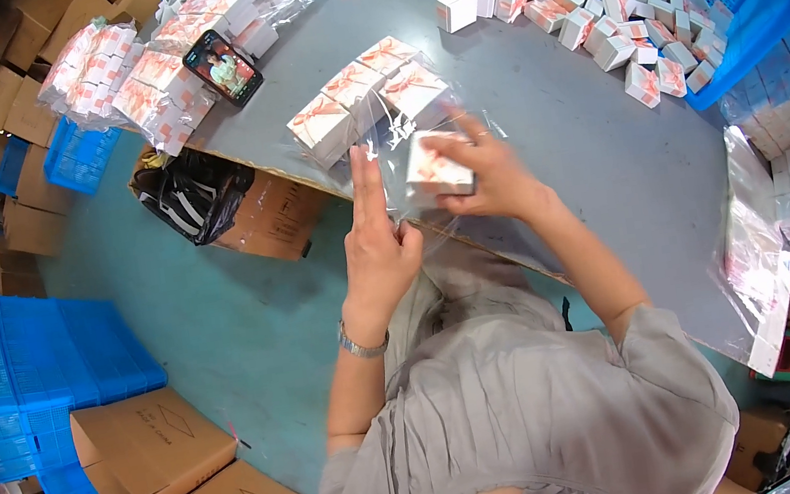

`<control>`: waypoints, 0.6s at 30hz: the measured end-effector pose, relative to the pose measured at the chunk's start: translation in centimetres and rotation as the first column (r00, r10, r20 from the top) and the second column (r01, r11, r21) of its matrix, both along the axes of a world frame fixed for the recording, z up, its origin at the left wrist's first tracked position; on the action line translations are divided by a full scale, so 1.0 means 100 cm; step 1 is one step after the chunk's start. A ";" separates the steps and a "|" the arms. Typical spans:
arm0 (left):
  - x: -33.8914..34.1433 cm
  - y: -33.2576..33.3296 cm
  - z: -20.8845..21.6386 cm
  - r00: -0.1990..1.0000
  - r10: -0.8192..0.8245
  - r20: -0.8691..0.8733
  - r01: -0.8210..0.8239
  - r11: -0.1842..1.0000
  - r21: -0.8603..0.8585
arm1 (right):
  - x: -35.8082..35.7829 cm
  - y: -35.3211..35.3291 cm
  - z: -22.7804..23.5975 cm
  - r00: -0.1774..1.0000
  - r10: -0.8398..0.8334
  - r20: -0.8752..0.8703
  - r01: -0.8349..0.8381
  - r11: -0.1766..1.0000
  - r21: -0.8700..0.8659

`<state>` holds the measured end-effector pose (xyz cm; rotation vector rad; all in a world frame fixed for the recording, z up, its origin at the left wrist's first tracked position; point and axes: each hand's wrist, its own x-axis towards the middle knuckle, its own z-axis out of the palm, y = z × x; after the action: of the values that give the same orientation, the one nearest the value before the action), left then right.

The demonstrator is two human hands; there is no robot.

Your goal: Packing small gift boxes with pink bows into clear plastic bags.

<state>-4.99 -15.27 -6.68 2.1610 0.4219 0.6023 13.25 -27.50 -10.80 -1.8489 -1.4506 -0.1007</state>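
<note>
My right hand (pixel 493 167) grips a small white box (pixel 436 166) with a pink ribbon bow design on top, just over the near table edge. My left hand (pixel 378 249) is beside it, its fingers straight and pointing away from me, the thumb apart. Those fingers touch a clear plastic bag (pixel 394 181), whose film spreads between my hands. Just beyond, several matching boxes (pixel 358 88) stand grouped in two rows on the table, partly under the clear film. How far the film reaches around them is hard to make out.
A phone (pixel 223 67) leans on bagged boxes (pixel 158 83) at the far left. Loose boxes (pixel 599 11) lie heaped at the far right beside a blue crate (pixel 742 57). Plastic film (pixel 754 247) hangs at the right table edge. Cartons (pixel 166 446) and blue crates (pixel 46 347) stand left.
</note>
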 end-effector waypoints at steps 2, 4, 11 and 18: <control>-0.002 0.004 0.000 0.999 -0.023 -0.037 0.028 0.991 0.131 | 0.001 -0.012 -0.006 0.988 -0.154 -0.025 0.153 0.988 -0.020; -0.002 -0.002 -0.004 1.000 -0.019 -0.005 0.020 0.988 0.152 | -0.003 -0.019 -0.009 0.936 -0.339 -0.096 0.348 0.933 0.095; 0.006 -0.026 -0.004 0.987 -0.153 0.041 0.141 0.967 0.213 | 0.002 0.061 -0.022 0.979 -0.199 0.043 0.197 0.980 0.041; 0.007 -0.026 -0.016 0.992 -0.126 0.001 0.125 0.982 0.143 | 0.003 0.067 -0.003 0.885 -0.415 0.211 0.456 0.865 -0.212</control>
<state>-4.25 -17.89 -8.29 2.3000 0.2406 0.5869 13.55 -20.76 -11.07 -2.4122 -1.1583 -0.3016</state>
